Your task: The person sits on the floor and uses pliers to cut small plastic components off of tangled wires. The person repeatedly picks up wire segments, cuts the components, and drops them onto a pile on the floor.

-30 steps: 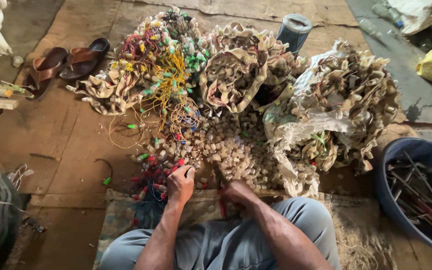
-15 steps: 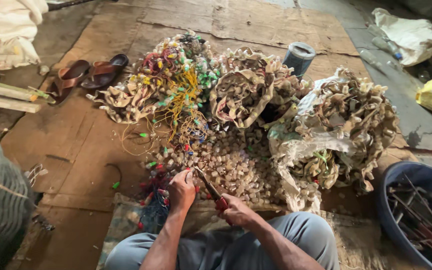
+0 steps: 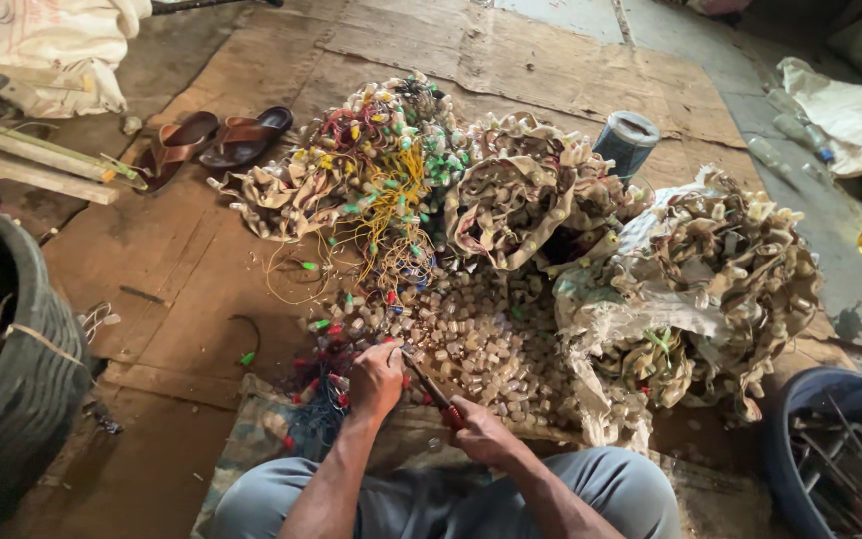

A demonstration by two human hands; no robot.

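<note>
Moved: both hands barely shifted (camera tilted).
Left hand: fist closed over small pieces.
Right hand: wrapped around red-handled pliers.

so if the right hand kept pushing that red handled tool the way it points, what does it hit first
Most likely the left hand, which sits at the tool's tip. The right hand aims it up-left; beyond lie small capped pieces, though depth is unclear.

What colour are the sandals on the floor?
The sandals are brown, seen in the head view.
</note>
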